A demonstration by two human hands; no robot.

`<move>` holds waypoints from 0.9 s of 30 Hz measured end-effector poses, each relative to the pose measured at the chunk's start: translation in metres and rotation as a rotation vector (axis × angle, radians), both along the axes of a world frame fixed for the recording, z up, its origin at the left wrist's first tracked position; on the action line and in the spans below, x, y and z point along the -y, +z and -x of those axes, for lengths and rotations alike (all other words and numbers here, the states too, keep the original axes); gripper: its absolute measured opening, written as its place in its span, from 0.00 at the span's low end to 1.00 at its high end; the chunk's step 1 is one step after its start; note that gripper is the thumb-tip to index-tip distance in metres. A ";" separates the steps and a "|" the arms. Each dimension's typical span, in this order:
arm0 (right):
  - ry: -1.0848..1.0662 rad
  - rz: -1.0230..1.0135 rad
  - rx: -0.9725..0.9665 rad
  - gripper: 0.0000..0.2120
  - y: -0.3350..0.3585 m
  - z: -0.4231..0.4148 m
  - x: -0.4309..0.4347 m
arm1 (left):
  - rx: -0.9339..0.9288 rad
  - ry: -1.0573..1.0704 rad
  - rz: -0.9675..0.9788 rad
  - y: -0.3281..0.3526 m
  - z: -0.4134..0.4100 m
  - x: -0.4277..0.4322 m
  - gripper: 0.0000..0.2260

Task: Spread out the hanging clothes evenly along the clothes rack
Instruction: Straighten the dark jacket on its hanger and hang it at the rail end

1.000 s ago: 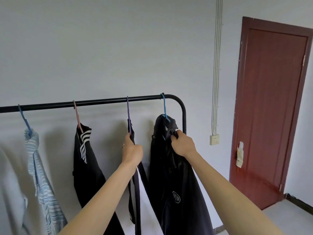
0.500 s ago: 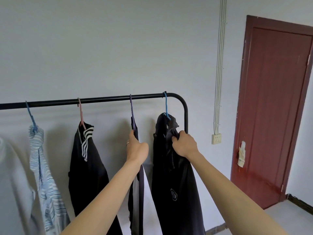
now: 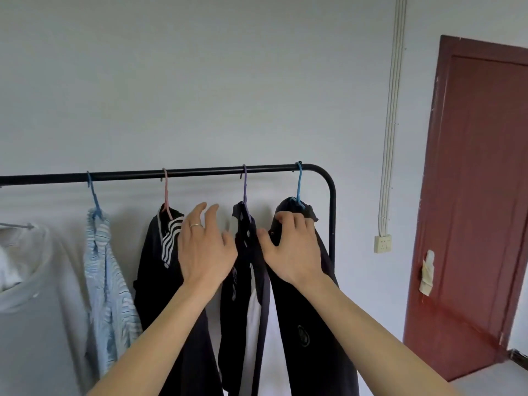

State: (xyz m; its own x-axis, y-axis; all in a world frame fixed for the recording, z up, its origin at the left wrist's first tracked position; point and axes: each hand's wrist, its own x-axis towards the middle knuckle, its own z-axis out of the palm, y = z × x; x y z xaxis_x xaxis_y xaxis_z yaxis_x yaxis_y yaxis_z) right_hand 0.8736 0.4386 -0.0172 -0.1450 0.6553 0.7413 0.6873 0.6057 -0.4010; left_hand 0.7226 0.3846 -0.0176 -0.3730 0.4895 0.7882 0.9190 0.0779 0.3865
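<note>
A black clothes rack (image 3: 200, 173) runs across the view and bends down at its right end. Several garments hang from it: a pale grey top (image 3: 31, 295) at the far left, a blue striped shirt (image 3: 107, 281) on a blue hanger, a black jacket with white stripes (image 3: 155, 270) on a pink hanger, a dark and white garment (image 3: 245, 310) on a purple hanger, and a black garment (image 3: 314, 324) on a light blue hanger at the right end. My left hand (image 3: 204, 250) hovers open between the striped jacket and the dark and white garment. My right hand (image 3: 294, 250) is open, fingertips resting on the black garment's shoulder.
A pale wall stands behind the rack. White cable conduit (image 3: 393, 115) runs down to a wall socket (image 3: 383, 243). A dark red door (image 3: 474, 210) is at the right, with grey floor (image 3: 491, 380) below it.
Both hands have let go of the garments they gripped and spread their fingers. The view has shifted, so the rack sits further right and more of the left garments show.
</note>
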 end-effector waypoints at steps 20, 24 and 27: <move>0.091 0.271 0.261 0.26 -0.012 0.038 0.025 | 0.459 -0.116 0.351 -0.014 0.078 0.020 0.40; 0.069 0.276 0.275 0.26 -0.014 0.038 0.028 | 0.584 -0.089 0.341 -0.021 0.088 0.015 0.37; 0.070 0.285 0.268 0.28 -0.014 0.039 0.031 | 0.564 -0.076 0.354 -0.023 0.090 0.015 0.32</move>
State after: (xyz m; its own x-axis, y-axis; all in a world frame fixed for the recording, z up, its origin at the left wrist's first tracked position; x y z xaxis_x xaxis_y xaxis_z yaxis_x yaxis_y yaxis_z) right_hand 0.8345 0.4079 -0.0312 -0.3600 0.8110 0.4611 0.7513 0.5450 -0.3721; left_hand 0.6331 0.3698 -0.0409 -0.6348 0.7243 0.2692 0.5916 0.2314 0.7723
